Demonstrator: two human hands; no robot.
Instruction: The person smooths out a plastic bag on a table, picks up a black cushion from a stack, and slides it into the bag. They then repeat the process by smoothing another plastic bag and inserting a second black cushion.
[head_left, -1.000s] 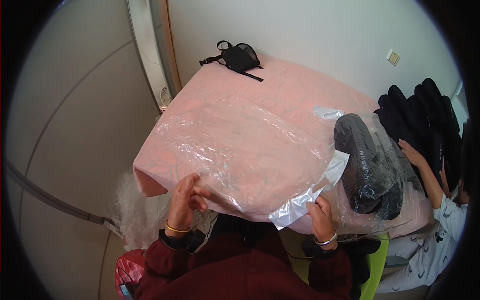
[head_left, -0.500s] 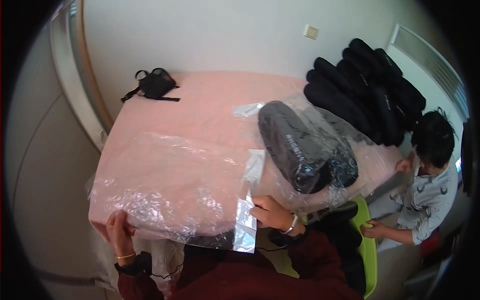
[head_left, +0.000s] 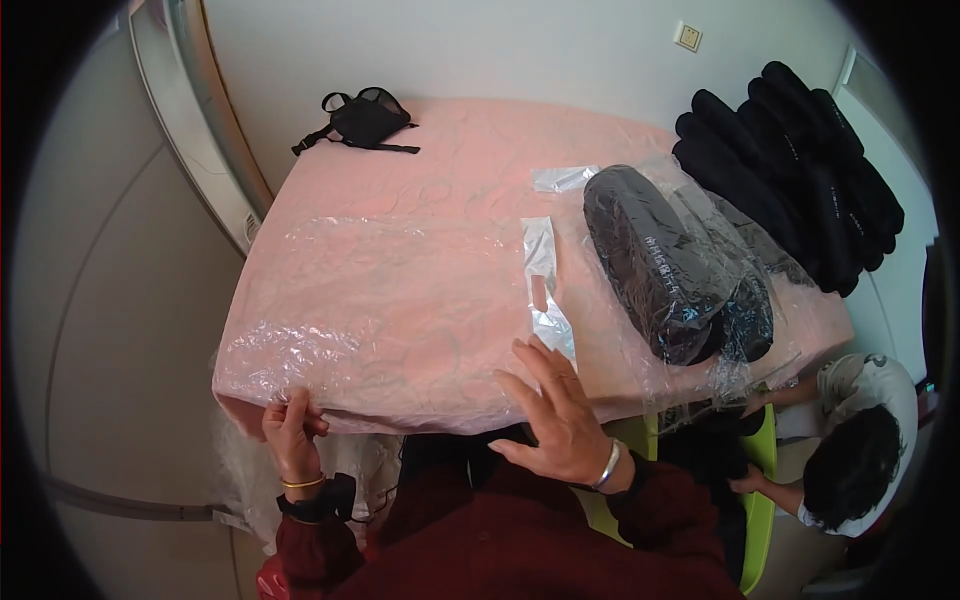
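Observation:
A large clear plastic bag lies flat over the pink-covered table or bed. Its silver handle strip, which has a cut-out slot, runs along the right end. At the near left edge, my left hand pinches the bag's edge between thumb and fingers. My right hand is spread open over the near edge, its fingertips at the lower end of the silver strip, holding nothing. To the right, plump dark grey padded things lie inside another clear bag, which has its own silver strip.
Several long black padded rolls are piled at the far right. A black mesh item with straps lies at the far left. A co-worker bends over a green tub holding black things, at the near right.
My right hand has let go of the silver strip and spread its fingers. My left hand keeps its pinch. The co-worker has bent lower over the tub. The view has shifted.

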